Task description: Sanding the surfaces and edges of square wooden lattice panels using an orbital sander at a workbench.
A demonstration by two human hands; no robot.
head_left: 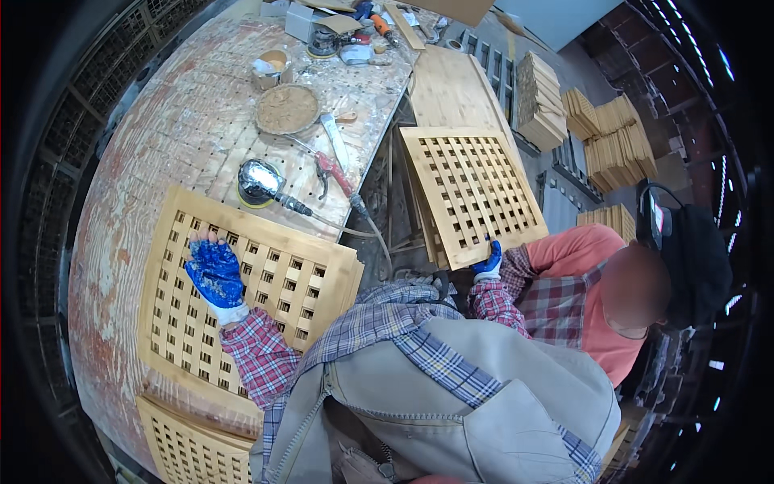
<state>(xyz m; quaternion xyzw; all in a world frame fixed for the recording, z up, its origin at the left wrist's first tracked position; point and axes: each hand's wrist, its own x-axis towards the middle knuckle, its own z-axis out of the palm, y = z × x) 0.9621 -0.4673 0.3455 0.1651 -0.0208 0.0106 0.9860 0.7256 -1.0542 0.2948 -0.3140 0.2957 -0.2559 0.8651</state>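
1. The left hand (214,274), in a blue glove, lies flat with fingers spread and released on a wooden lattice panel (242,298) on the bench (185,121).
2. The right hand (488,261), also gloved, clenches the lower edge of a second lattice panel (472,189) standing off the bench's right edge.
3. A round sander (260,182) sits just beyond the flat panel; red pliers (332,171) and a shallow dish (287,109) lie farther along.
4. Both panels are pale wood with square openings.
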